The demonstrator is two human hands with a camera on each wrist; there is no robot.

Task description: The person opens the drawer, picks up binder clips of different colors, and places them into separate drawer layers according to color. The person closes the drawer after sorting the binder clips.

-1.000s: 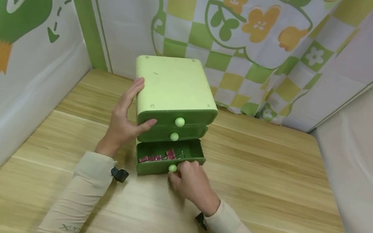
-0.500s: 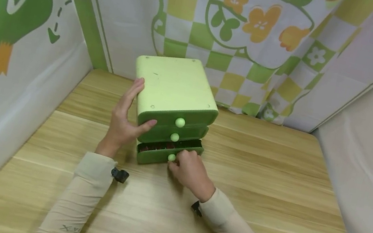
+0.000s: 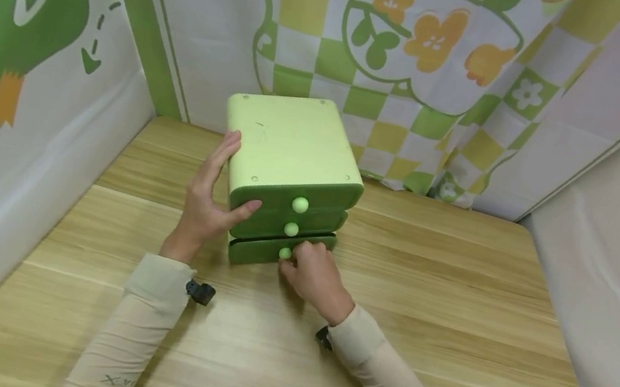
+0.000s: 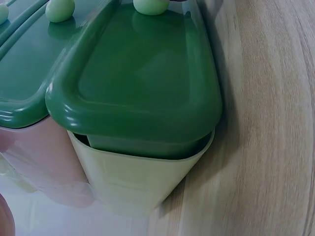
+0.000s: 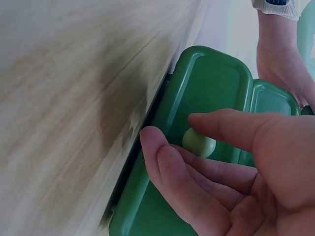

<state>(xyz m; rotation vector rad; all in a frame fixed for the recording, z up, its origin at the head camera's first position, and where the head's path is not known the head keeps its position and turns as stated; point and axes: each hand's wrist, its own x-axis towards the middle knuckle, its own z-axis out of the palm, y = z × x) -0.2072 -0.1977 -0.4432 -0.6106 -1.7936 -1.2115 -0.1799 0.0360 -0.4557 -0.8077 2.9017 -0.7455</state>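
Observation:
A light green desktop drawer box [image 3: 294, 142] with dark green drawer fronts stands on the wooden table. My left hand [image 3: 204, 206] rests against its left side, fingers extended along the side and thumb over the front edge. My right hand [image 3: 319, 282] pinches the round pale knob [image 3: 285, 253] of the bottom drawer [image 3: 250, 253]; in the right wrist view, thumb and fingers lie on either side of the knob [image 5: 198, 143]. That drawer is nearly closed, and a narrow gap shows behind its front [image 4: 142, 73] in the left wrist view. Its contents are hidden.
The wooden table [image 3: 450, 315] extends around the box. A checked, flower-printed curtain [image 3: 388, 103] hangs close behind it. Printed white sheets stand along the left [image 3: 39, 173] and right sides. Small black wrist cameras sit at both sleeves.
My right hand has pushed the bottom drawer inward from well open to nearly closed, covering the dark pink binder clips seen inside it. The left hand has stayed on the box.

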